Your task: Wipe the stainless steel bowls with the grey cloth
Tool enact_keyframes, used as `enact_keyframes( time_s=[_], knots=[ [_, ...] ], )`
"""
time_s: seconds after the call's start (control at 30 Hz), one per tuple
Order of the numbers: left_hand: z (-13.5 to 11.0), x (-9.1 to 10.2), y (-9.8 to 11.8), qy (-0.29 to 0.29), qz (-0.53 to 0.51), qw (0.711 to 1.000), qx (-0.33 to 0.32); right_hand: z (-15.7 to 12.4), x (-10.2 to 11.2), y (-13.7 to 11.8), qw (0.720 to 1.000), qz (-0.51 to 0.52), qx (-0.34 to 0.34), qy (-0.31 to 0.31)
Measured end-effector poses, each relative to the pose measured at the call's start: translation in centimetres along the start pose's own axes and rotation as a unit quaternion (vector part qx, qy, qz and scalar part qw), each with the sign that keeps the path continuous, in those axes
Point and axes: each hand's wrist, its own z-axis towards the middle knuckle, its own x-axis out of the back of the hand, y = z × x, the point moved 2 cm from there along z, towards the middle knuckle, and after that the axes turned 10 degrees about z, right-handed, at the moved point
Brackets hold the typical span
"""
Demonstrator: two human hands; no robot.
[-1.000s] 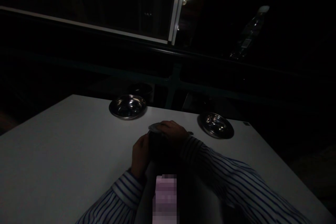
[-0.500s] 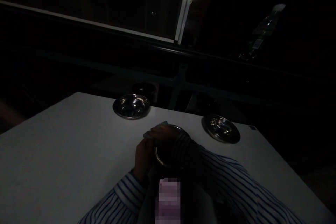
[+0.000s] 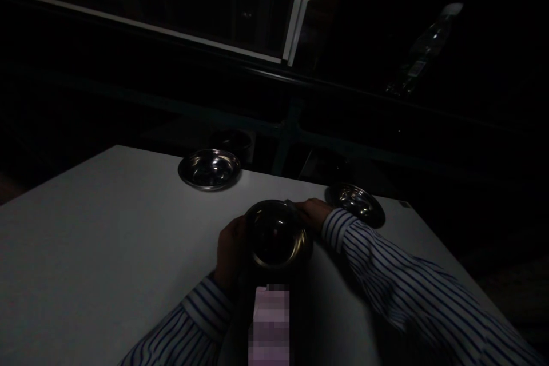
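The scene is very dark. A dark round metal container (image 3: 277,237) with a shiny rim stands on the white table (image 3: 107,251) right in front of me. My left hand (image 3: 229,254) wraps round its left side. My right hand (image 3: 312,211) is at the far right of the rim with fingers curled, and something small and flat shows at its fingertips. What that thing is I cannot make out. Both arms wear blue-and-white striped sleeves.
Two shallow steel bowls sit near the table's far edge, one (image 3: 209,168) at the left and one (image 3: 357,203) at the right beside my right wrist. Beyond the table are dark railings, a white window frame (image 3: 295,11) and a plastic bottle (image 3: 422,48).
My right hand has moved off the container's top to the right, and the open mouth with its rim now shows. The pale flat piece seen over the top is no longer there.
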Motion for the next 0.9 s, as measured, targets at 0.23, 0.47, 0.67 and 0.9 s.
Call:
enact_keyframes(
  time_s=[0.23, 0.47, 0.67, 0.9],
  knots=[
    [-0.2, -0.1, -0.1, 0.038, 0.014, 0.999, 0.003, 3.0, 0.3, -1.6, 0.997, 0.056, 0.043, 0.019],
    [-0.3, -0.3, -0.2, 0.060, 0.040, 0.997, 0.009, -3.2, -1.0, 0.7, 0.990, 0.130, 0.033, 0.037],
    [-0.2, -0.6, -0.4, 0.074, 0.039, 0.996, 0.010, -7.7, -4.0, -0.2, 0.978, 0.138, 0.060, 0.143],
    [-0.1, -0.7, -0.3, 0.055, -0.004, 0.998, 0.035, -8.8, -6.3, -0.6, 0.964, 0.126, 0.110, 0.208]
  ],
)
